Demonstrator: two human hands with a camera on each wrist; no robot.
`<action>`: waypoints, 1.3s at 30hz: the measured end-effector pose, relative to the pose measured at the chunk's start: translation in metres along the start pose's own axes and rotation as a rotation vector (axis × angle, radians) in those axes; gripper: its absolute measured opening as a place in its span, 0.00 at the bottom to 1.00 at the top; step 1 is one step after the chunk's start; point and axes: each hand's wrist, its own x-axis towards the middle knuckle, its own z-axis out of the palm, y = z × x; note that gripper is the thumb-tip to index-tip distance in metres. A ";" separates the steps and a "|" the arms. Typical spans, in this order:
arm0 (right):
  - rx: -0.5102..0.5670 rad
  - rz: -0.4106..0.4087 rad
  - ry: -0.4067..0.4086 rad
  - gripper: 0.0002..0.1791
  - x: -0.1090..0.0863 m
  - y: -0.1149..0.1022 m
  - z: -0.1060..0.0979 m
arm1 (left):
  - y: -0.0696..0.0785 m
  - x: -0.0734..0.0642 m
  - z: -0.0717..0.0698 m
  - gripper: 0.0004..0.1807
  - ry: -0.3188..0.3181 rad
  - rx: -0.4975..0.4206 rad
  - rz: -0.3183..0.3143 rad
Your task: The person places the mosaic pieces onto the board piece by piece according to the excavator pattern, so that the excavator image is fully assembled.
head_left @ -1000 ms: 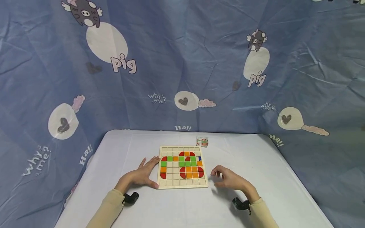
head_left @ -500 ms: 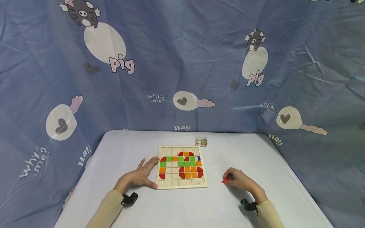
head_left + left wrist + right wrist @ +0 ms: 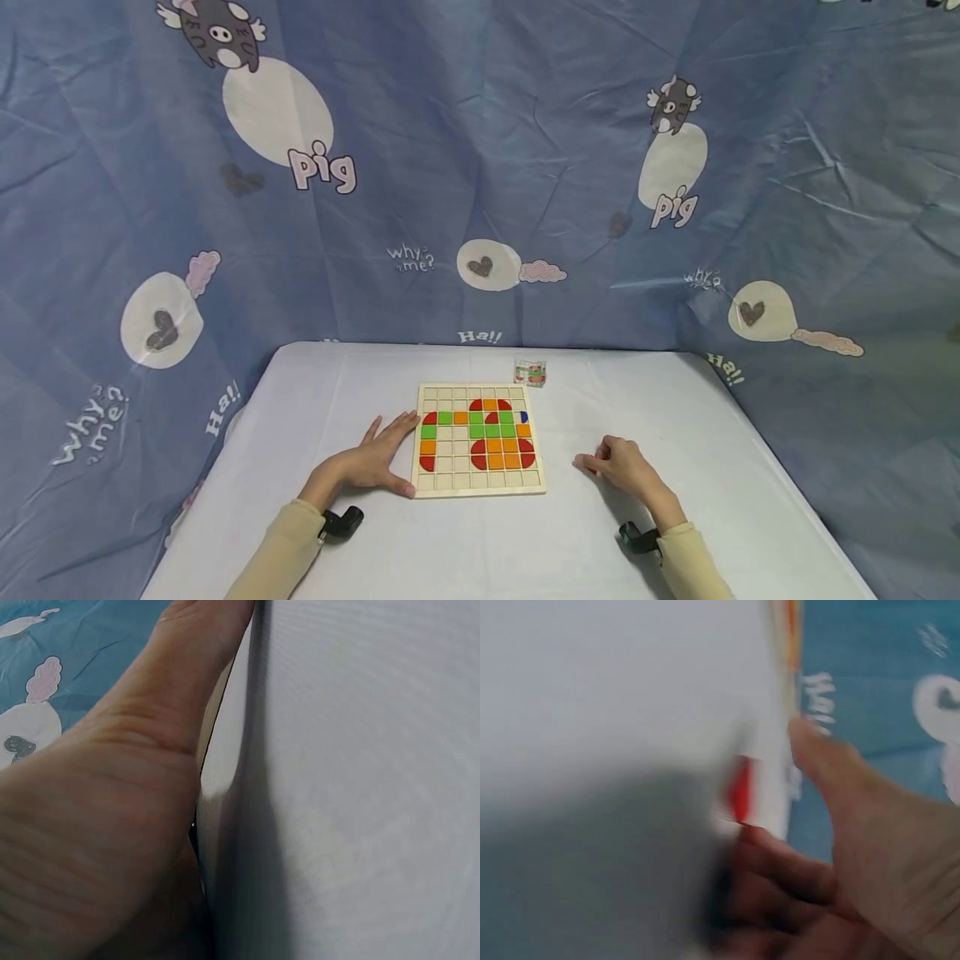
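A pale wooden grid board [image 3: 453, 481] lies on the white table, partly filled with red, orange and green tiles and one small blue piece. My left hand [image 3: 367, 463] rests against the board's left edge, fingers spread, thumb by its lower left corner. To the right of the board, just above the table, my right hand [image 3: 627, 468] holds a small red tile [image 3: 741, 789] at its fingertips. In the right wrist view the tile is blurred, so its exact shape is unclear. The left wrist view shows mostly the heel and thumb of the left hand [image 3: 112, 817].
A small card with a coloured pattern [image 3: 530, 373] lies behind the board's far right corner. White cloth [image 3: 480, 546] covers the table. A blue curtain [image 3: 420, 208] with printed pigs hangs behind and at the sides.
My right hand moved right, away from the board, and took the red tile. It has since come back slightly left with it. The left hand and the board have stayed put.
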 end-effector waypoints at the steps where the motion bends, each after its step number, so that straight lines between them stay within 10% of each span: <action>1: 0.001 -0.014 -0.034 0.22 0.000 0.001 -0.005 | 0.000 0.000 0.000 0.72 -0.001 -0.001 -0.001; 13: 0.028 -0.432 -0.248 0.17 0.010 0.015 -0.031 | 0.001 -0.002 -0.002 0.73 -0.010 -0.020 -0.004; 39: 0.066 -0.290 -0.123 0.11 0.013 -0.006 0.009 | -0.002 -0.001 -0.003 0.72 -0.020 -0.018 -0.002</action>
